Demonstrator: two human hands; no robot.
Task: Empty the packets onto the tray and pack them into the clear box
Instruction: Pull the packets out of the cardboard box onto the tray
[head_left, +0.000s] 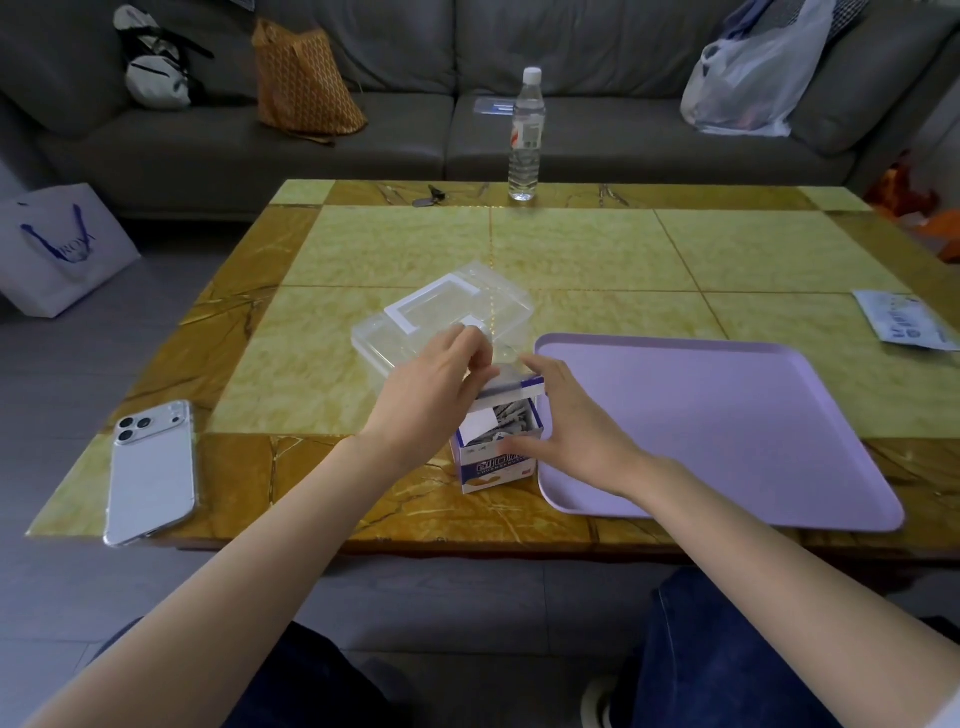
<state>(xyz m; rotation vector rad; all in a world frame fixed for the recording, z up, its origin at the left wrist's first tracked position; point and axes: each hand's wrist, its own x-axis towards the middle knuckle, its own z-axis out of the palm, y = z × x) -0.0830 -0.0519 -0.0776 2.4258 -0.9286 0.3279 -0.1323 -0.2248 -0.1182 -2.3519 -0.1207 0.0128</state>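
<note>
Packets (506, 415) exposed in upright carton (493, 467) — top flap (511, 387) pinched back by left hand (431, 384), carton wall clasped by right hand (571, 426), likely steadied for tipping. Purple tray (727, 415) kept just right — clear box (441, 322), lidded, just behind.

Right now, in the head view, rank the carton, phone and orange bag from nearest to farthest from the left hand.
1. Carton: left hand pinches its flap.
2. Phone: near left corner of the table.
3. Orange bag: on the sofa, beyond it.
</note>
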